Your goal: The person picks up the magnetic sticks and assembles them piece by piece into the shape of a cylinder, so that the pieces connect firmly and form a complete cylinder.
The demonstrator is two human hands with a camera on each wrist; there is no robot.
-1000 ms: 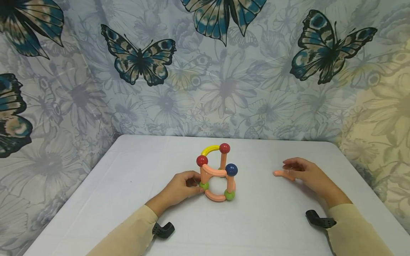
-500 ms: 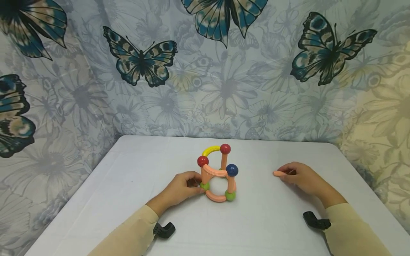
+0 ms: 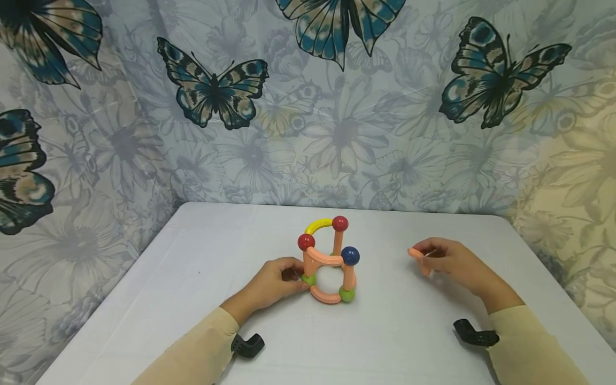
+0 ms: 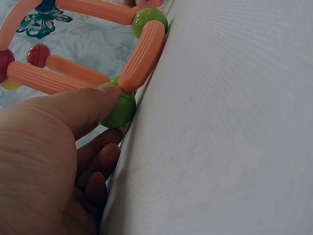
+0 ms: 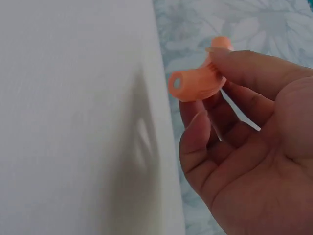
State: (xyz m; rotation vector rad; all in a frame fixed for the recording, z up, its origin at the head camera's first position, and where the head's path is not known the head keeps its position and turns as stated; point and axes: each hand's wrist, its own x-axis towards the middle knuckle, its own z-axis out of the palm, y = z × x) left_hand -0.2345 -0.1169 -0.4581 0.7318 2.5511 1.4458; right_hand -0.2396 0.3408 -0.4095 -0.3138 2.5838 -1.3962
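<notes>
A toy frame of sticks and balls stands upright mid-table. Curved orange rods [image 3: 325,298] and green balls [image 3: 347,294] form its base. Orange uprights [image 3: 348,278] carry a blue ball [image 3: 350,255] and two red balls [image 3: 339,223]. A yellow curved rod [image 3: 317,224] joins the red ones; an orange curved rod [image 3: 328,260] runs to the blue. My left hand [image 3: 271,280] pinches the near-left green ball [image 4: 120,110], thumb on top. Off to the right, my right hand [image 3: 454,264] pinches a loose curved orange rod [image 5: 198,84] between thumb and fingers, lifted off the table.
The white table [image 3: 216,230] reaches back to a wall hung with butterfly-and-flower cloth [image 3: 337,133]. Black wrist devices [image 3: 247,346] sit at both sleeves.
The right fingers have closed on the loose orange rod, lifted it off the table and turned it. The left hand keeps its hold on the toy frame, which stays in place.
</notes>
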